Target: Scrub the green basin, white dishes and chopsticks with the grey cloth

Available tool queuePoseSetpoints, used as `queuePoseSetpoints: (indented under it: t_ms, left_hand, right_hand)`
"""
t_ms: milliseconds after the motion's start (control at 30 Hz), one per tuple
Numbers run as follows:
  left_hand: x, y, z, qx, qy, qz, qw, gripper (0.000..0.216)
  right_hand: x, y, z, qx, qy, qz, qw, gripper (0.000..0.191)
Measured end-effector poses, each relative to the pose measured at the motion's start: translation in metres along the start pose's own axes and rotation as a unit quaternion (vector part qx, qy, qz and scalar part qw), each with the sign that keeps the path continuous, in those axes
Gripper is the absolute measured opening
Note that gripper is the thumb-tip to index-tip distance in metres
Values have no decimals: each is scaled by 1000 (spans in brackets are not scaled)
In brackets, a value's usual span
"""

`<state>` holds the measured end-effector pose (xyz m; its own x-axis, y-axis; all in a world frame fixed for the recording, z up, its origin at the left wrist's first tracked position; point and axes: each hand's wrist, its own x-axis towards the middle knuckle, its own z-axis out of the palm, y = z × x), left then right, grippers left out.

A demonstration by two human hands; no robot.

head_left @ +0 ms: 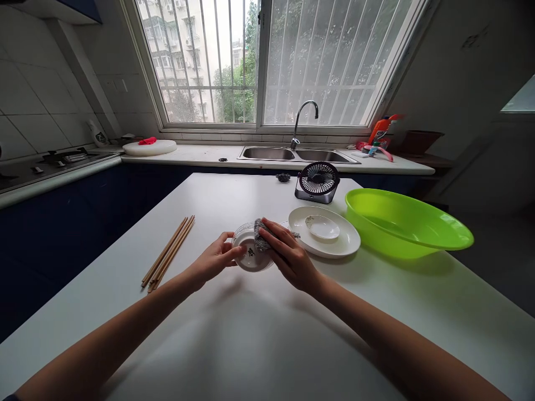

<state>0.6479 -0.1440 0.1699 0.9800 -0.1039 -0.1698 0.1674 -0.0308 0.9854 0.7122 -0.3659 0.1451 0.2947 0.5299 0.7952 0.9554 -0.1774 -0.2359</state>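
Note:
A small white bowl (256,264) with a dark mark on its base is held above the table, tilted so that its underside seems to face me. My left hand (217,255) grips its left edge, the thumb lying over the near side. A grey cloth (261,240) is pressed against the bowl's right side under the fingers of my right hand (295,256). Just right of that hand, a small white dish (322,227) rests on a large white plate (349,242). To the left, several wooden chopsticks (169,253) lie on the white table.
A lime green basin (412,245) stands at the table's right. Behind the plate are a small black fan (318,181) and a dark scouring ball (283,177). Along the window, the counter holds a double sink (267,153) with a tall faucet (297,122). A stove (58,161) is at far left.

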Motion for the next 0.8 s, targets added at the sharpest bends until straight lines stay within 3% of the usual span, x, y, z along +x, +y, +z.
queuePoseSetpoints:
  t_ms: [133, 333, 533, 700, 800]
  left_hand:
    - [1, -2, 0, -8, 5, 7, 1000, 62]
    - [1, -1, 2, -89, 37, -5, 995, 63]
    - [-2, 5, 9, -156, 24, -29, 987, 53]
    - [-4, 3, 11, -176, -13, -36, 984, 52]
    - [-5, 2, 11, -169, -4, -35, 985, 52]
  right_hand:
    - [0, -1, -1, -12, -2, -14, 1000, 58]
    - [0, -1, 3, -5, 56, 44, 997, 56]
    - [-1, -1, 6, 31, 90, 85, 992, 52]
    - [1, -4, 3, 5, 92, 62, 994, 57]
    - [3, -6, 0, -25, 74, 22, 997, 61]
